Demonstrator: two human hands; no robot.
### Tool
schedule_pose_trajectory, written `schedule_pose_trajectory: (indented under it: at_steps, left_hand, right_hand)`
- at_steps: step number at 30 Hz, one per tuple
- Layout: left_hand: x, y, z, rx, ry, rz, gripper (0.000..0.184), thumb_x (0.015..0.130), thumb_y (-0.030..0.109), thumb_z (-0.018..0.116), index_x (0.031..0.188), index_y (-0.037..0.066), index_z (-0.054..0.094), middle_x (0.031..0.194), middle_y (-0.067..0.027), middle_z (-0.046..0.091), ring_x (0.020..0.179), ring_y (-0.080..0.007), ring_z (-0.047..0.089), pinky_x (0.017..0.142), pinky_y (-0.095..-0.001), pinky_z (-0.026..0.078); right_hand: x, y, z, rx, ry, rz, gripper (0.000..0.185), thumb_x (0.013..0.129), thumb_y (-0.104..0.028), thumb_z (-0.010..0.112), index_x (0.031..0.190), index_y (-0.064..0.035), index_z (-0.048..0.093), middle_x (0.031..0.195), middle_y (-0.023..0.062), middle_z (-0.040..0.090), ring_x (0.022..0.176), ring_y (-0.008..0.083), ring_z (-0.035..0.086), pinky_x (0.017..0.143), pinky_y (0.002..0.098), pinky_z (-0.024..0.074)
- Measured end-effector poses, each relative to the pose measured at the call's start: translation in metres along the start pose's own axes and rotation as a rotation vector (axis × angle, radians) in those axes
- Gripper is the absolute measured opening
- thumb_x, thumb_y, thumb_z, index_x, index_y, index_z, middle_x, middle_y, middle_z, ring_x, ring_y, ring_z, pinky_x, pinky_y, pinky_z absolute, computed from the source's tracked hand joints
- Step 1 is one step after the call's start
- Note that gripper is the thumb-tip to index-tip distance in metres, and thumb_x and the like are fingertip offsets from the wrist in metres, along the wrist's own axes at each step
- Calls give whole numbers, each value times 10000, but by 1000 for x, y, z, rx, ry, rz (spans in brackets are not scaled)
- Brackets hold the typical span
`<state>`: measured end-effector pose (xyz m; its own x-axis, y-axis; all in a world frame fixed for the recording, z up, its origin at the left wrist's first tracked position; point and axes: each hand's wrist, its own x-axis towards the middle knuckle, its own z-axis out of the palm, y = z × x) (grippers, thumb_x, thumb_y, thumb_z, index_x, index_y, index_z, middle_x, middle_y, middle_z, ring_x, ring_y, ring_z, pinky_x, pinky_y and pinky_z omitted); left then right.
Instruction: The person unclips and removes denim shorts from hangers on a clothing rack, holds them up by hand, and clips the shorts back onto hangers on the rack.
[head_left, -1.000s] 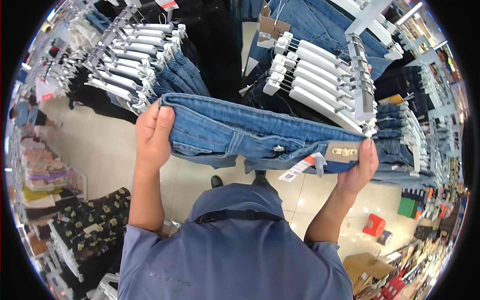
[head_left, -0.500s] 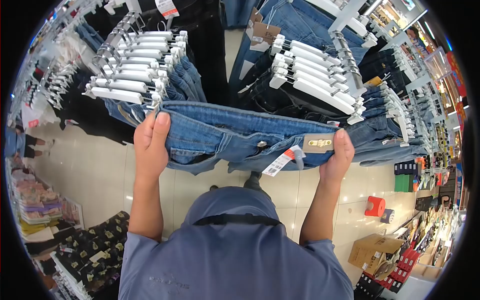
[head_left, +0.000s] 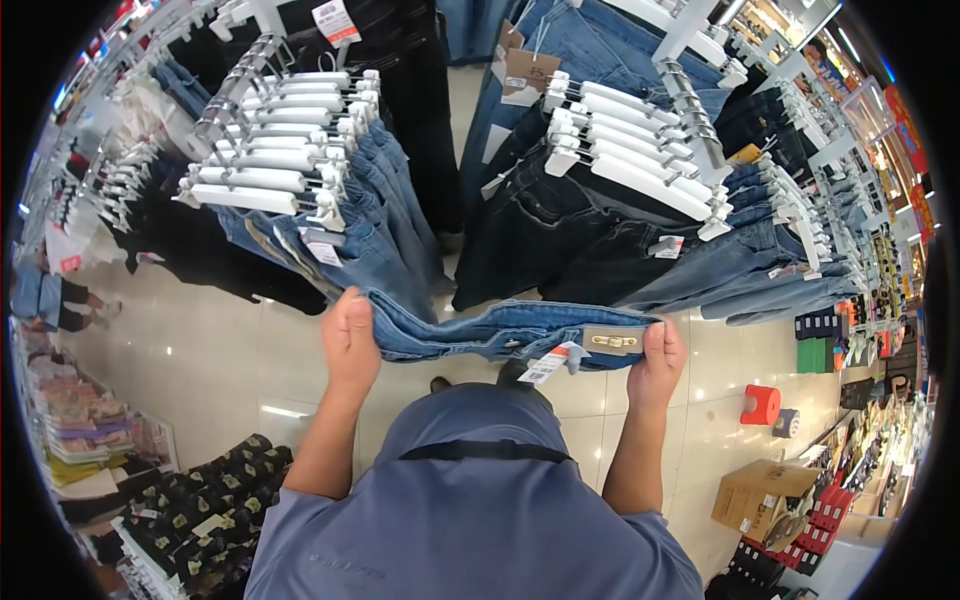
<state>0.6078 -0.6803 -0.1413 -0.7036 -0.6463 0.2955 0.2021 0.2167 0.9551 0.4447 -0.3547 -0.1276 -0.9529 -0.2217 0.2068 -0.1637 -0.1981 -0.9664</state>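
Observation:
A pair of blue jeans [head_left: 455,332] is stretched by its waistband between my two hands, in front of my body. My left hand [head_left: 352,335] is closed on one end of the waistband, thumb on top. The other end is gripped by my right hand [head_left: 655,360], close to a tan patch [head_left: 612,341] with a gold metal plate. A white and orange price tag [head_left: 545,364] hangs from the jeans near that patch. The waistband sags slightly in the middle, and the legs below it are mostly hidden.
White hangers [head_left: 265,160] with blue jeans hang on a metal rail at front left. Dark jeans [head_left: 545,215] hang at front right. Patterned black clothing [head_left: 215,505] lies at lower left. A red stool [head_left: 761,405] and a cardboard box [head_left: 762,497] stand on the right.
Both hands have come lower and nearer to my body with the jeans, away from the racks. My hands are closer together, and the waistband now sags more.

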Motion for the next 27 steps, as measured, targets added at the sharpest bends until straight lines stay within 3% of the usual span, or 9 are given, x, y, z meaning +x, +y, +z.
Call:
schedule_pose_trajectory:
  at_steps: [3, 9, 18, 22, 27]
  left_hand:
    - [2, 18, 7, 53, -101, 18, 389, 856, 295, 767, 760, 33, 496, 650, 40, 478, 638, -49, 410, 564, -227, 356]
    - [12, 22, 13, 120, -81, -28, 266, 860, 142, 675, 721, 24, 481, 586, 9, 443, 612, -55, 392, 543, -251, 329]
    - [39, 27, 49, -3, -242, 19, 292, 913, 263, 554, 764, 18, 502, 604, 11, 415, 615, -67, 370, 551, -273, 284]
    - [45, 26, 70, -103, -424, -87, 296, 980, 310, 550, 888, 30, 522, 736, 23, 480, 717, -59, 403, 635, -244, 338]
    - [56, 24, 99, -309, -576, -163, 368, 1029, 393, 518, 1050, 27, 543, 951, 15, 567, 866, -54, 482, 803, -219, 415]
  right_hand:
    - [-2, -2, 0, -4, 11, -53, 288, 1017, -274, 567, 952, 4, 606, 874, 17, 607, 816, 84, 535, 791, 246, 427]
    - [-10, -6, 5, 10, 111, -72, 273, 1031, -249, 538, 944, 4, 592, 881, 32, 613, 817, 85, 543, 785, 243, 434]
    - [-7, -16, -19, 12, 244, -78, 272, 1040, -235, 518, 865, -32, 556, 830, 3, 580, 765, 62, 509, 736, 225, 420]
    - [4, -12, -41, 21, 328, -58, 290, 1019, -276, 568, 907, -10, 600, 837, -7, 571, 784, 66, 487, 753, 231, 398]
    - [35, 8, -75, 16, 365, -77, 250, 1020, -230, 564, 889, -19, 598, 823, -25, 552, 763, 56, 459, 715, 222, 372]
